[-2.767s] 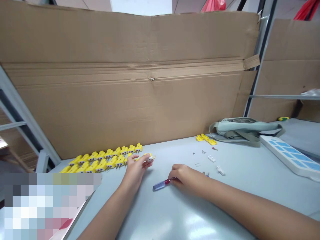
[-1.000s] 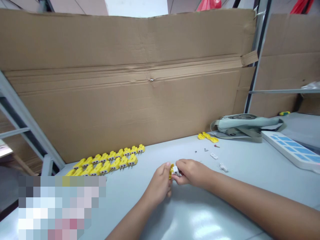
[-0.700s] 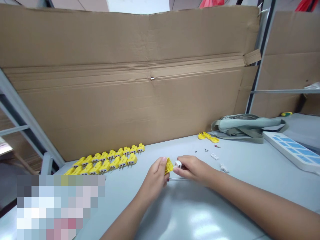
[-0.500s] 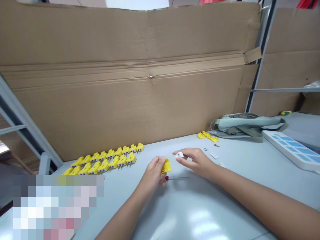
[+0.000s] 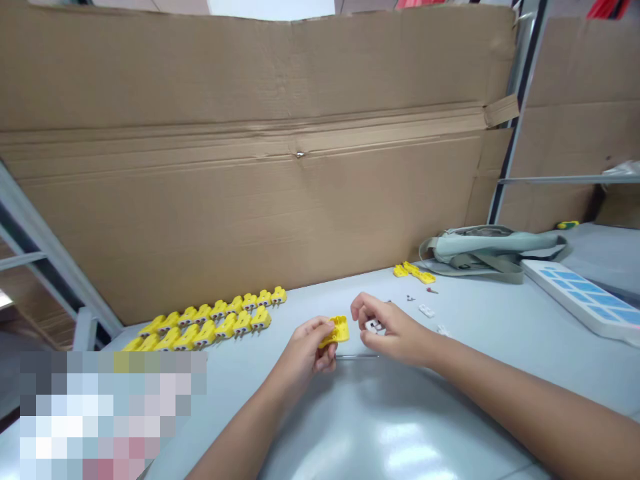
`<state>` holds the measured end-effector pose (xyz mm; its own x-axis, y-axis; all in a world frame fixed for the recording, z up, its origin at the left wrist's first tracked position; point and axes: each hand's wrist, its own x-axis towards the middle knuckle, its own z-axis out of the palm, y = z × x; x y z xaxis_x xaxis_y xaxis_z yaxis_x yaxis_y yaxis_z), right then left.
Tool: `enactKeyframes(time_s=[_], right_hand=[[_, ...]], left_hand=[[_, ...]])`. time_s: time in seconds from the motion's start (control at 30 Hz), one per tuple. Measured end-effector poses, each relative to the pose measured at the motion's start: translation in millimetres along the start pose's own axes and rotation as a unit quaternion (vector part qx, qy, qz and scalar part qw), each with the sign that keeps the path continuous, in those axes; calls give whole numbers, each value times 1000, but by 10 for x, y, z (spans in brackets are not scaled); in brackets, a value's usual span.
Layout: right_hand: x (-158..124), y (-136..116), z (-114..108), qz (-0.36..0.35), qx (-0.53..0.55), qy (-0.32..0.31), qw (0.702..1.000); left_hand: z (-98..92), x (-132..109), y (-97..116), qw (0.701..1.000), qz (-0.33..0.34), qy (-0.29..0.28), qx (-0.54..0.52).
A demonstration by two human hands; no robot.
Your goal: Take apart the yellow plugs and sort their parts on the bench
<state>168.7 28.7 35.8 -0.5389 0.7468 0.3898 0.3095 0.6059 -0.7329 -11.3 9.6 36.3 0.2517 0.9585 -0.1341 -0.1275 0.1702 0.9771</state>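
My left hand [image 5: 313, 343] pinches a yellow plastic plug housing half [image 5: 340, 329], its hollow inside facing me. Just below it shows the thin metal shaft of a screwdriver [image 5: 359, 356]; the handle is hidden behind the hand, and I cannot tell whether it lies on the table or in the fingers. My right hand [image 5: 387, 330], a short way to the right, has its fingers curled round a white plastic insert [image 5: 375, 326] with dark openings. Housing and insert are apart.
Two rows of yellow plugs [image 5: 203, 335] stand at left on the grey table [image 5: 320, 427]. Yellow housing parts [image 5: 414, 271], tiny screws [image 5: 411, 298] and white inserts [image 5: 427, 311] lie at right, near a pale green bag [image 5: 475, 248] and a blue-and-white panel [image 5: 585, 297]. Cardboard [image 5: 290, 213] walls the back.
My right hand has drawn the white insert slightly back and turned it, curling its fingers more. My left hand has tilted the yellow housing so more of its inside shows, covering the screwdriver's red end.
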Motion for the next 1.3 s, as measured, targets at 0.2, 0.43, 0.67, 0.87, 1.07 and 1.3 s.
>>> enactKeyframes(time_s=[0.2, 0.43, 0.67, 0.87, 1.07, 1.3], right_hand=[[-26, -27, 90, -125, -196, 15, 972], [185, 84, -393, 79, -320, 61, 942], [229, 597, -1077, 350, -390, 85, 847], [245, 811, -1001, 386, -402, 87, 826], [281, 914, -964, 387, -397, 97, 826], [245, 908, -992, 358, -351, 125, 856]], left_hand=[[-32, 4, 11, 1000, 3, -17, 14], [-42, 3, 57, 997, 34, 65, -14], [-161, 88, 53, 984, 53, 165, -36], [-168, 85, 62, 980, 62, 188, -24], [-189, 79, 77, 978, 66, 195, -16], [-180, 73, 62, 978, 68, 195, -13]])
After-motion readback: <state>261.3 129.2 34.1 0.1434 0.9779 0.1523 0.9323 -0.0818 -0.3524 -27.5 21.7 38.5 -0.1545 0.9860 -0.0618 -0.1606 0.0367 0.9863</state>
